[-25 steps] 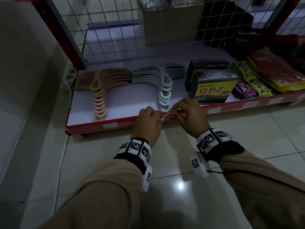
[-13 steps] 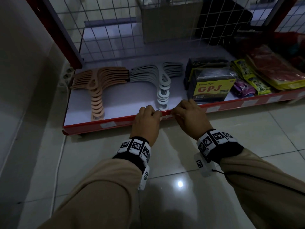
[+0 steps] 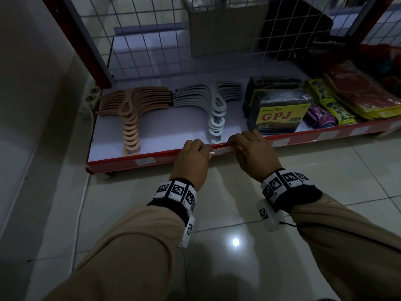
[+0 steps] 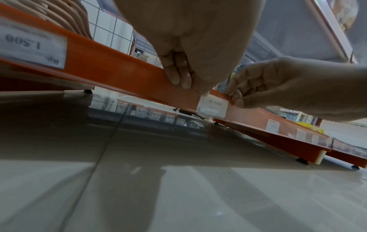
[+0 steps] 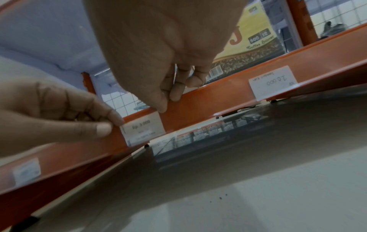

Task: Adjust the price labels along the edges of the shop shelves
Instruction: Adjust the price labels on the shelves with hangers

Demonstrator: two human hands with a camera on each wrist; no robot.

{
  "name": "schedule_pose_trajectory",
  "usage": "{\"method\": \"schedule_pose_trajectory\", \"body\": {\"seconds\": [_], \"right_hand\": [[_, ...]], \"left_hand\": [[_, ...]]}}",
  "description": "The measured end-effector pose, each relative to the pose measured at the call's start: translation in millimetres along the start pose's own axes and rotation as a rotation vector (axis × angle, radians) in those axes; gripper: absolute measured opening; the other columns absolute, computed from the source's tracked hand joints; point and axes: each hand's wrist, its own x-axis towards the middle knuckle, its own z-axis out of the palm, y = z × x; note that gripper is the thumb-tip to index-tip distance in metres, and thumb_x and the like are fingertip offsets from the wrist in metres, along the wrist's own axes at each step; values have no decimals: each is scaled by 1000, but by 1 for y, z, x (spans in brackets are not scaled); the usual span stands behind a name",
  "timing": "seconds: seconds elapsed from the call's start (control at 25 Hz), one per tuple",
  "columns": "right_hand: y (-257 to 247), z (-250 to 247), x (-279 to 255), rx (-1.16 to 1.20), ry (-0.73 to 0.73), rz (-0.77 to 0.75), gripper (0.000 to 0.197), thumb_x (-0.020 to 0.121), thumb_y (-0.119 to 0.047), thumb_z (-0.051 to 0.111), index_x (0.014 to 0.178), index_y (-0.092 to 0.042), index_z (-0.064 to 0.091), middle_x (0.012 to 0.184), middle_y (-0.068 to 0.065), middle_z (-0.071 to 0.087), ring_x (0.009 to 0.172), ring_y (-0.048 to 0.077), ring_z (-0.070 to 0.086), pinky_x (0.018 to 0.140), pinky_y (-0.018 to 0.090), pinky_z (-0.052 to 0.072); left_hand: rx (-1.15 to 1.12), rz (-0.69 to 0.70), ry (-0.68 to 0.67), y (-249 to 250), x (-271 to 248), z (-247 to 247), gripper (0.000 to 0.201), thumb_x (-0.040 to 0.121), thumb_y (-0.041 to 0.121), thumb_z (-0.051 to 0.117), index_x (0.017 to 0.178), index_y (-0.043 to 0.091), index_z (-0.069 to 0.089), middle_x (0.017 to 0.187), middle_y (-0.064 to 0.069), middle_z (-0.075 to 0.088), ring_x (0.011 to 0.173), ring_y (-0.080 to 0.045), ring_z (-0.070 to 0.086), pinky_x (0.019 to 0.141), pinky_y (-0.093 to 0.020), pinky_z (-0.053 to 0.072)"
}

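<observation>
Low on the shop floor, the red shelf edge [image 3: 152,158] holds a white price label [image 3: 220,151] mid-frame. Left hand [image 3: 192,160] and right hand [image 3: 252,156] pinch its ends. Next, it probably needs sliding straight and pressing flat.

Both arms are covered by long loose sleeves of beige-brown cloth [image 3: 134,253] which end just behind the wrists. At the end of each sleeve sits a black fabric wristband [image 3: 173,208]. Around each band, just behind the left hand [image 3: 191,162] and the right hand [image 3: 252,157], runs a row of small white square blocks with black square-pattern markers [image 3: 179,190]. Under each wrist hangs a white plastic camera housing [image 3: 268,216] that bears one more such marker. From the housing behind the right hand a thin black cable [image 3: 338,230] runs back along the right sleeve.
</observation>
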Motion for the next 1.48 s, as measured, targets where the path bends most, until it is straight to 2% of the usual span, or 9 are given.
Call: {"method": "schedule_pose_trajectory", "body": {"seconds": [0.16,0.4,0.68,0.84,0.96,1.12,1.24,1.36,1.48], "right_hand": [[-7,-8,-1,-15,-38,26,29,78,-6,55,106,-10,63,94,15,61,86,36,49,73,44,42],[-36,-2,4,-115,-144,7,35,75,-12,57,110,-17,62,110,7,58,98,32,48,77,40,39],[-96,21,32,-79,-181,-140,42,72,-20,61,113,-13,58,107,9,58,95,32,49,78,40,37],[-128,41,44,-55,-177,-221,45,73,-21,60,116,-9,57,106,13,56,92,32,49,72,36,34],[-135,48,47,-48,-151,-209,43,72,-21,61,113,-9,57,103,12,54,90,31,47,71,35,34],[-145,56,42,58,-26,-249,29,69,-3,61,98,0,61,95,18,59,82,34,51,70,39,44],[-153,60,42,114,7,-306,33,70,3,60,103,3,62,98,19,63,84,33,54,74,39,46],[-164,63,48,106,-53,-314,33,76,-3,56,108,1,63,100,17,65,88,33,55,76,42,47],[-171,66,53,33,-93,-288,31,78,-12,53,107,-2,63,97,15,63,87,31,52,74,41,45]], "left_hand": [[-37,8,-12,-3,-3,-3,36,96,7,45,131,12,51,122,-7,54,112,-23,44,91,-31,39],[94,-13,-2,-22,-16,-13,44,87,7,51,130,15,49,122,-6,53,110,-24,46,91,-33,38],[248,-98,116,-93,-63,-34,45,77,13,63,122,19,59,114,-5,58,103,-29,51,89,-41,36],[267,-167,118,-123,-87,-36,53,76,12,64,127,15,55,124,-9,55,113,-32,50,91,-42,38],[241,-176,108,-127,-94,-33,58,76,13,63,133,14,51,130,-10,52,117,-31,48,96,-42,37],[213,-161,123,-129,-97,-33,60,72,13,67,131,13,53,125,-13,53,109,-34,50,89,-42,41],[171,-159,124,-130,-96,-33,58,68,11,66,125,11,55,122,-14,51,107,-35,47,89,-42,39],[137,-131,160,-131,-97,-33,53,62,8,67,115,9,58,115,-14,52,103,-33,47,87,-40,39],[88,-129,147,-134,-98,-34,54,65,6,66,118,8,57,117,-13,50,104,-30,46,90,-39,39]]}}
